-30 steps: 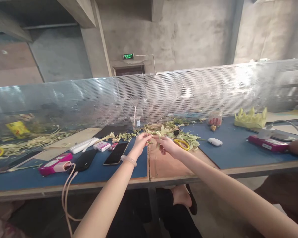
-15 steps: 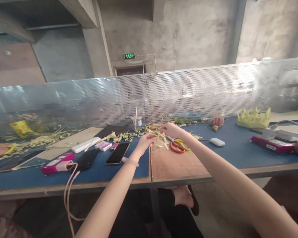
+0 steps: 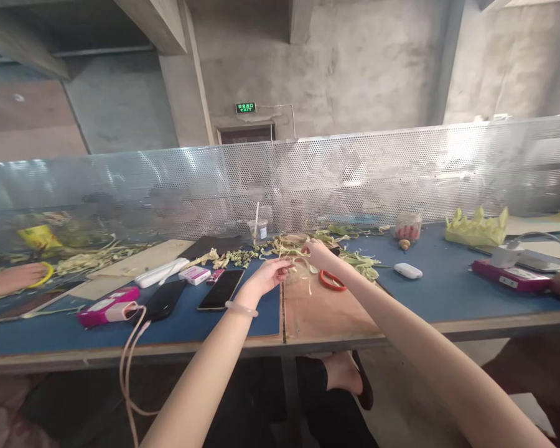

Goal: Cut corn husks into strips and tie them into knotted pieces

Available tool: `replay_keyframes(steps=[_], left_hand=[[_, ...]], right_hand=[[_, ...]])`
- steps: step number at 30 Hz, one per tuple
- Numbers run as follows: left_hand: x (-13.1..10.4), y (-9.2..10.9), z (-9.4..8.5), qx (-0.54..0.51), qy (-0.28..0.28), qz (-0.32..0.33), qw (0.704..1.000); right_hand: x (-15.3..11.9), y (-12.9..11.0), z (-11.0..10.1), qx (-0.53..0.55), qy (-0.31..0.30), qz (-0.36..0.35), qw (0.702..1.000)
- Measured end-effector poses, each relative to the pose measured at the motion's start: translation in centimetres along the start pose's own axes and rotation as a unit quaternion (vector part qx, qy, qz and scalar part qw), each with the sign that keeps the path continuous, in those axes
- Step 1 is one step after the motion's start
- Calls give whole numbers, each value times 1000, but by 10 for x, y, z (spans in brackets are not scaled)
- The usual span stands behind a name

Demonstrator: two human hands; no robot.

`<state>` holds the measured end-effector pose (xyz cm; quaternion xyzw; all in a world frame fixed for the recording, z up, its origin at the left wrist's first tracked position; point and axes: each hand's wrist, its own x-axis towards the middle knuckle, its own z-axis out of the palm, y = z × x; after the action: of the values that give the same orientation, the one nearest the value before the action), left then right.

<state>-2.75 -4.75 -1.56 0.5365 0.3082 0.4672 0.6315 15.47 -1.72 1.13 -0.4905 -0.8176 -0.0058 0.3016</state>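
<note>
Over the bare brown board [image 3: 326, 314], my left hand [image 3: 271, 275] has its fingers closed around part of a pale, thin plant piece [image 3: 308, 280]. My right hand [image 3: 316, 252] is just to the right and slightly farther off, its fingers pinched at the same pale strands. Under and behind both hands lies a heap of pale green leaves and stalks [image 3: 361, 264]. The red handle of a tool [image 3: 331, 281] shows below my right forearm; the rest of it is hidden. A bracelet [image 3: 241, 309] circles my left wrist.
To the left lie a black phone [image 3: 221, 289], a pink power bank [image 3: 107, 306] with a cable, and a small box [image 3: 195, 275]. Another person's hand [image 3: 30, 274] holds yellow-handled scissors at far left. On the right are a white case [image 3: 407, 270] and a jar [image 3: 408, 225].
My right hand has lowered slightly, and both hands stay close together. More leaves now lie to the right, and the yellow handle by the red one no longer shows. The other person's hand has moved right.
</note>
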Motion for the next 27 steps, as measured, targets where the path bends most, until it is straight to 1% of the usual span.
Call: replay_keyframes(steps=[2,4,6,8,9,11,15,18,22,24,26,27], left_hand=[[2,0,-2,-24,-4,2,1000],[3,-1,-3,-38,4,10,999],[4,-1,-4,-41,18,19,999],[5,-1,-5,-38,23,20,999],[5,-2,-5,-34,19,16,999],[5,-3,-5,-22,9,4,1000],[5,-6,-5,-6,-10,-13,1000],[4,-6,-5,-7,-24,-23,999],[2,-3,-3,-21,-18,-44,999],[0,-1,-2,-39,-23,-58,997],[-2,1,0,-67,-31,-71,995],[-2,2,0,-79,-33,-79,993]], right_hand=[[-5,1,-4,73,-17,12,997],[-12,3,-12,145,-68,16,987],[-18,4,-19,180,-105,-4,978],[-23,4,-23,196,-108,-18,975],[-23,3,-24,205,-102,-13,973],[-21,0,-23,236,-100,19,966],[-8,-6,-18,290,-124,108,943],[-1,-8,-17,291,-144,157,933],[-1,-12,-18,239,-164,192,938],[-3,-15,-20,214,-174,212,937],[-6,-16,-22,207,-184,224,934],[-8,-15,-23,216,-186,218,934]])
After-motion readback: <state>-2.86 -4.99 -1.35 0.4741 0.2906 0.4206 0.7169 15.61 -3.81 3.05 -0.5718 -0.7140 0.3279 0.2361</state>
